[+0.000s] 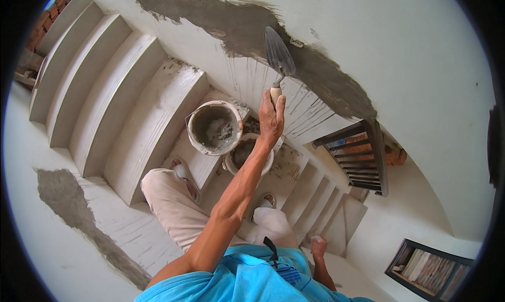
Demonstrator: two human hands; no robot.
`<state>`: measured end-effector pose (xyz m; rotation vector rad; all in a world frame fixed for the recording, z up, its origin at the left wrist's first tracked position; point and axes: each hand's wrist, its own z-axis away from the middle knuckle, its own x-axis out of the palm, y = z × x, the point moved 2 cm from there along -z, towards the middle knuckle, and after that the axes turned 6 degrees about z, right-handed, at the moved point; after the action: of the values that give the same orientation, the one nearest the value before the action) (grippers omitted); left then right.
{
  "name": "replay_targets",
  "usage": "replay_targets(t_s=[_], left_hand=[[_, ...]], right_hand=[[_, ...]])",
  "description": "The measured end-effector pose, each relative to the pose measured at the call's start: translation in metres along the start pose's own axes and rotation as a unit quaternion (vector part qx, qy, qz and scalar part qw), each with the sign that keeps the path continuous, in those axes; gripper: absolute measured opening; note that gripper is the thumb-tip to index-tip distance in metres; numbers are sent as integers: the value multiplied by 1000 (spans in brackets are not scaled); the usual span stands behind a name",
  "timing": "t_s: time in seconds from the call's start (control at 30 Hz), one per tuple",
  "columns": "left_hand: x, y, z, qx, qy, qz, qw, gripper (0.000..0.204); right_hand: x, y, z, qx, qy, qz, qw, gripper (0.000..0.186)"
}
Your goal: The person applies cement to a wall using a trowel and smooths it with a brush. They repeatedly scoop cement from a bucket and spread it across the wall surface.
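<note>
My left hand point(272, 118) is closed around the pale handle of a trowel point(279, 52). Its pointed metal blade lies over a band of wet grey mortar point(331, 83) on the white wall, though I cannot tell whether it touches. Below my left forearm stand a bucket point(241, 116) with grey mortar inside and a second bucket point(268, 162), partly hidden by the first and by the arm. Low at my right side, my right hand point(318, 246) is curled closed beside the stairs; its fingers are too small to show what they hold, if anything.
White stairs point(139, 112) climb to the left, and narrower steps point(315, 202) lie to the right. A dark slatted railing point(357, 154) and a bookshelf point(431, 268) are farther right. Another mortar patch point(68, 202) covers the left wall. My sandalled feet stand on the steps.
</note>
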<state>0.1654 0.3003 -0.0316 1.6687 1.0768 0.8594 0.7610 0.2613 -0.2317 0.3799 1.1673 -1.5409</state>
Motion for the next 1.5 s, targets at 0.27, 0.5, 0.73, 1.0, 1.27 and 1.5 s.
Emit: replay_targets(t_s=[0.27,0.5,0.73,1.0,1.27,1.5], left_hand=[[19,-1,54,127,-144,-68,979,35],[3,3,19,13,18,18,1000,31],[31,10,14,12,-57,33,998,32],[27,22,64,74,-116,-17,990,31],[-1,23,1,-45,72,76,994,42],[3,14,-22,8,74,25,997,38]], right_hand=[[16,30,9,32,-15,-18,999,12],[6,15,2,-5,-3,-10,1000,9],[4,4,1,-11,-7,-22,1000,10],[5,4,-5,-28,3,0,1000,12],[22,20,-4,-30,28,-20,999,22],[7,-14,4,-42,0,-51,998,23]])
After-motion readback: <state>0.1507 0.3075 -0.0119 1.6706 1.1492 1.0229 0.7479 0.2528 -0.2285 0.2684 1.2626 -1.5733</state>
